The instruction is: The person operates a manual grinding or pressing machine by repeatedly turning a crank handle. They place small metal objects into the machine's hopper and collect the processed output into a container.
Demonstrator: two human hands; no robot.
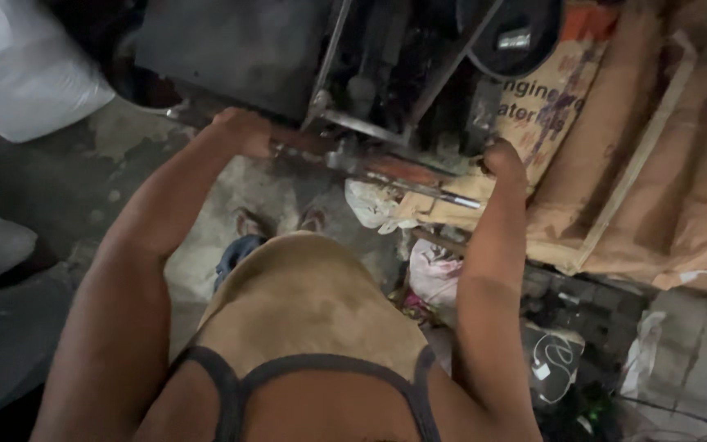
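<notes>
Both hands are shut tight on a long rusty metal bar (pixel 370 164) that sticks out from a dark machine (pixel 304 49), the left hand (pixel 243 131) near one end and the right hand (pixel 502 158) near the other, above the dirty floor (pixel 83 172).

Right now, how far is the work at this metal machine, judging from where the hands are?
Done: both arms are stretched out and both hands are closed on the machine. In hand: the left hand grips a rusty metal bar that runs across the dark machine frame; the right hand grips near the bar's other end. Left: the picture shows no product or finished piece, so further progress cannot be read.
</notes>
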